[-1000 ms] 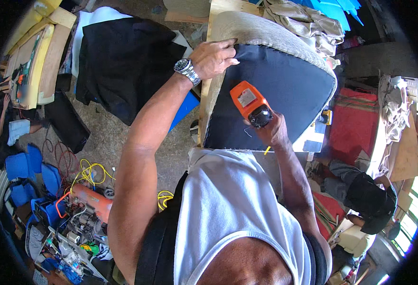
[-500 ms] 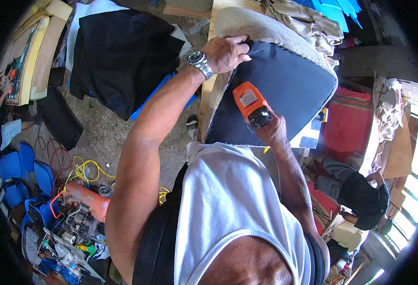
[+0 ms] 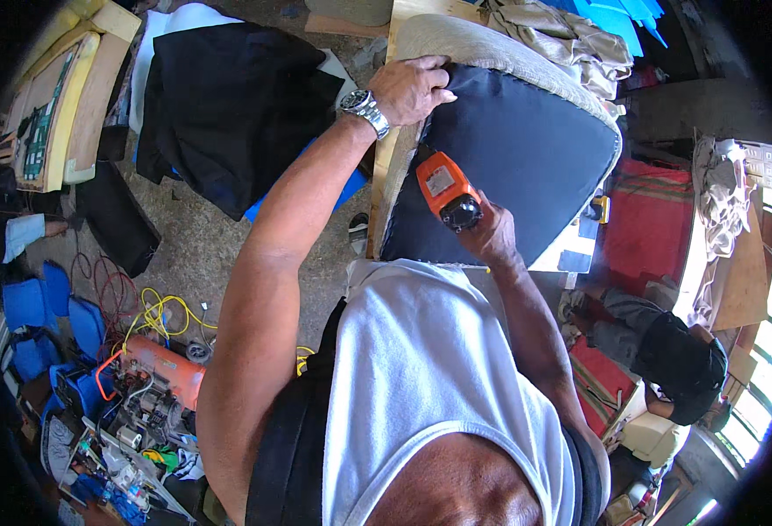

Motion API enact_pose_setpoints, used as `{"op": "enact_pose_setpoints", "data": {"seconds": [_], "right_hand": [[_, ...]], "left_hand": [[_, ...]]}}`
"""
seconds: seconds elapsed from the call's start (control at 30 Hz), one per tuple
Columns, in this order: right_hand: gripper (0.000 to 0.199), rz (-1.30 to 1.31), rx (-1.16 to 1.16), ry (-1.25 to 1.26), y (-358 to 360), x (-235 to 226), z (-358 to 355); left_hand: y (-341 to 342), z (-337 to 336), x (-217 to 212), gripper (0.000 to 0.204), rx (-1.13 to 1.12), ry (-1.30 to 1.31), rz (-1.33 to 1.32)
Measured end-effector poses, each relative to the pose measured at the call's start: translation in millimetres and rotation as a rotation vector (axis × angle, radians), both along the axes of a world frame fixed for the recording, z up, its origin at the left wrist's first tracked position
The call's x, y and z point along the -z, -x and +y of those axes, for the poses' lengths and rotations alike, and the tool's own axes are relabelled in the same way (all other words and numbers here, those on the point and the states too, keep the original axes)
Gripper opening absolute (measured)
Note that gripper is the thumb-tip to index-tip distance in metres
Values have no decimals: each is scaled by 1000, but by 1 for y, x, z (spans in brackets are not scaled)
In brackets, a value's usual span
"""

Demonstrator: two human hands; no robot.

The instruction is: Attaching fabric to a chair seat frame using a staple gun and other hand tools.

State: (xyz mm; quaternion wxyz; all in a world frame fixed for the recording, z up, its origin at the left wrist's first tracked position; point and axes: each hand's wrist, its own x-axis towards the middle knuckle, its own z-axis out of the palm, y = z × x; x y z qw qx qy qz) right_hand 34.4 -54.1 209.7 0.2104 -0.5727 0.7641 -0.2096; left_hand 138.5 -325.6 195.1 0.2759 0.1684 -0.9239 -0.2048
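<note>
A beige cushion-like upholstered piece [image 3: 456,39] lies with its underside up, covered by a black cloth [image 3: 526,158]. My left hand [image 3: 410,90], with a steel watch on the wrist, grips its far left corner, fingers bent over the cloth's edge. In my right hand [image 3: 491,232] is an orange staple gun [image 3: 443,184], held by its black rear end. Its nose points toward the left edge of the cloth, below my left hand; whether it touches is hard to make out.
Wooden boards [image 3: 386,149] lie under the piece. Black fabric [image 3: 237,114] is spread on the left, and an orange air compressor [image 3: 162,368] with a yellow hose [image 3: 162,311] stands at lower left. At right, a person in black [image 3: 679,359] bends near red upholstery [image 3: 644,228].
My right hand has brought the staple gun leftward and slightly away from me, to the cloth's left edge. My left hand has shifted slightly up and left, still on the corner.
</note>
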Motion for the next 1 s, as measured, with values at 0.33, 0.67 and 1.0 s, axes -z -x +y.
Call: {"op": "enact_pose_setpoints", "data": {"seconds": [0.33, 0.67, 1.0], "right_hand": [[41, -96, -26, -45, 22, -1, 87], [49, -174, 17, -163, 77, 6, 135], [47, -162, 1, -145, 106, -3, 128]], "left_hand": [[-5, 44, 17, 33, -313, -20, 452], [22, 63, 2, 35, -510, 100, 288], [50, 55, 39, 17, -719, 65, 572]]}}
